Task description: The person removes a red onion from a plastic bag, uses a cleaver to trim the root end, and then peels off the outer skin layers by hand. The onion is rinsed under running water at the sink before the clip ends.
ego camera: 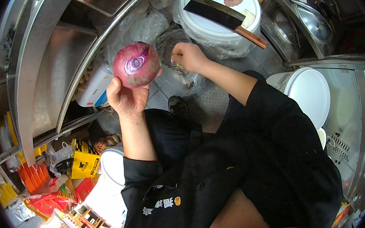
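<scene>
My left hand [129,101] holds up a red onion [134,77], gripping it from below. The onion's trimmed end faces me, with pale purple rings and a strip of peeled skin running from it. My right hand [189,56] is to the right of the onion, its fingers curled together above a clear plastic bag [179,81] holding scraps. No object shows between those fingers. Beyond the right hand, a cleaver [214,12] with a wooden handle lies across the white lid [194,35] of a large bucket.
A stainless steel counter edge [103,45] curves along the left. White buckets [309,98] stand at the right by a metal cabinet [344,115]. At lower left are a yellow bag [83,161], red packaging [49,202] and another white lid [113,165]. My shoe [177,104] is on the tiles.
</scene>
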The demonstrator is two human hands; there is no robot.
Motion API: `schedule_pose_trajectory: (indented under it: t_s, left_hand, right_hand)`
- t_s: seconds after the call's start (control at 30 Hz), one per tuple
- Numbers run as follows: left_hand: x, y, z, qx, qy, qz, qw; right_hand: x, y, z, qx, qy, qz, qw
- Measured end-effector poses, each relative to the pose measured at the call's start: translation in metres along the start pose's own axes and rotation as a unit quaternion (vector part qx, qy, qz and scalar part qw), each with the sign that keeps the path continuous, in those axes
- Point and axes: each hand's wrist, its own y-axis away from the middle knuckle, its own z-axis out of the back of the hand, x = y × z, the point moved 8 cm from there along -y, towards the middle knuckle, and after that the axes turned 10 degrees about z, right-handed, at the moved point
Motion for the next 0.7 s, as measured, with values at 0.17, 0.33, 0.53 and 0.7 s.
schedule_pose_trajectory:
  t_s: [0.17,0.33,0.53,0.7]
  left_hand:
    - [0.000,0.001,0.004,-0.003,0.004,0.003,1.000]
    - [0.001,0.000,0.001,0.007,0.035,0.003,0.999]
    - [0.004,-0.005,-0.003,0.001,0.048,0.014,0.999]
    - [0.012,-0.006,0.005,0.003,0.048,0.048,0.998]
  right_hand:
    - [-0.010,0.013,-0.006,0.083,0.089,0.012,0.992]
    - [0.061,0.016,0.026,-0.001,0.116,0.180,0.977]
    - [0.186,0.019,0.088,-0.113,0.029,0.344,0.932]
    - [0.230,0.020,0.089,-0.064,0.128,0.462,0.875]
